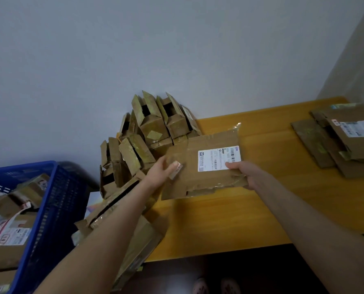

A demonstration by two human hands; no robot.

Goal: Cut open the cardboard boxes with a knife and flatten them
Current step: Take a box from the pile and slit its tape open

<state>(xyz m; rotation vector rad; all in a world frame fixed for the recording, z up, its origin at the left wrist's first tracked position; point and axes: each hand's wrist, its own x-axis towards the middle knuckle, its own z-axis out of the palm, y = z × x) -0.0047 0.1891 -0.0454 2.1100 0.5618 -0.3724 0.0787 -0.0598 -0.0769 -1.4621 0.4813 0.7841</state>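
Where the grip sits: both hands hold one flattened box (198, 183), one at each of its short sides.
Left grip: the left hand (158, 174) clasps the box's left edge, thumb on the top face, fingers hidden beneath the card.
Right grip: the right hand (248, 176) pinches the near right corner, with the thumb tip pressed on the lower edge of the shipping label (218, 158) and the fingers out of sight below.
Box relative to the grip: it spans the gap between the two hands, its broad face turned up and tilted slightly toward the camera.
Box position: over the left part of the yellow tabletop (261, 209); whether its underside touches the wood cannot be told.
Box look: brown corrugated card, creased, with a torn, ragged near edge, clear tape curling off the far right corner, and a small pale tape strip (177, 169) just beside the left thumb.
Label look: white, with a barcode and print too small to read.
Behind the box: a pile of unflattened boxes (149, 124), flaps open, leans against the grey wall (155, 49).
Far right: a stack of flattened card (336, 145) lies on the tabletop, well apart from the hands.
Far left: a blue basket (56, 198) holds more boxes and parcels.
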